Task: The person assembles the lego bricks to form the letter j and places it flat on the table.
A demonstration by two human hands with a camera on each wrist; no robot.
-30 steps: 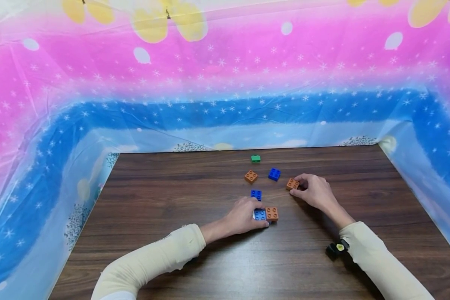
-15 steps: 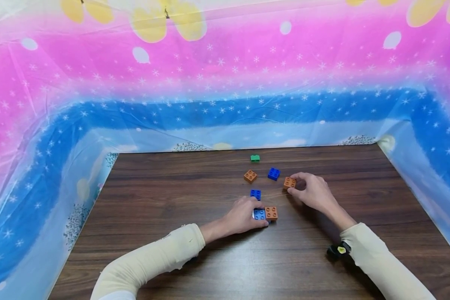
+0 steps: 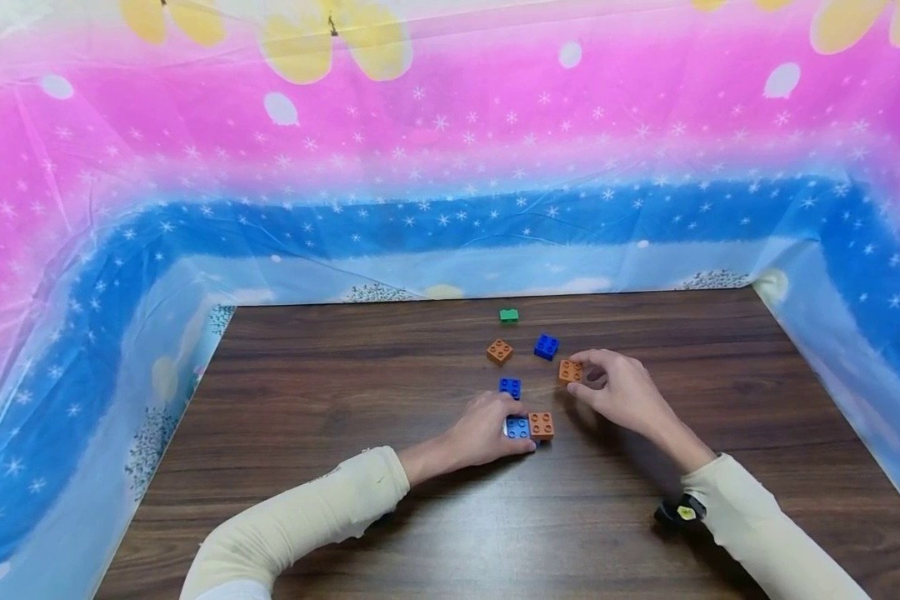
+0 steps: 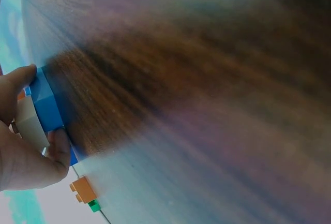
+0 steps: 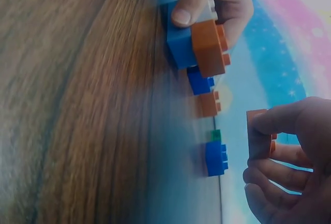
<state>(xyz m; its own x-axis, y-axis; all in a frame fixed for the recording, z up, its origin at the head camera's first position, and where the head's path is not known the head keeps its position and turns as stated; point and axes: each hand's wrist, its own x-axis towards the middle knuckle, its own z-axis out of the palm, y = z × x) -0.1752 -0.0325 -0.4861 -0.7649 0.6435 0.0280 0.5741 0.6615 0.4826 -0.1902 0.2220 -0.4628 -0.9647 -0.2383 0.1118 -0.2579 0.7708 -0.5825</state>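
Gripping blue-based brick stack [image 3: 541, 426] with left hand [image 3: 483, 432]; pinching separate orange brick [image 3: 570, 372] above tabletop [image 3: 330, 367] with right hand [image 3: 626, 392].

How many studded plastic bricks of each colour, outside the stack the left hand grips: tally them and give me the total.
Green studded plastic brick: 1
Dark blue studded plastic bricks: 2
Orange studded plastic bricks: 2, one in the right hand
Total: 5
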